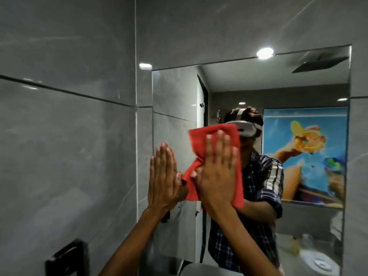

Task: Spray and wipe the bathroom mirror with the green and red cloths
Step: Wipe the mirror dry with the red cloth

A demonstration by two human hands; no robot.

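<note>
The bathroom mirror [175, 92] hangs on the grey tiled wall ahead of me. My right hand [217, 176] lies flat, fingers up, and presses the red cloth [199, 140] against the glass near the mirror's left half. The cloth is bunched at its left side and hangs below my palm. My left hand [161, 176] rests flat against the mirror's left edge with fingers together and holds nothing. No green cloth or spray bottle is clearly in view.
Glossy grey tiles [69, 136] fill the wall on the left. A black fixture [65, 257] is mounted low on that wall. The basin's rim [197, 269] shows at the bottom. The mirror reflects a person, a colourful poster and a blurred countertop.
</note>
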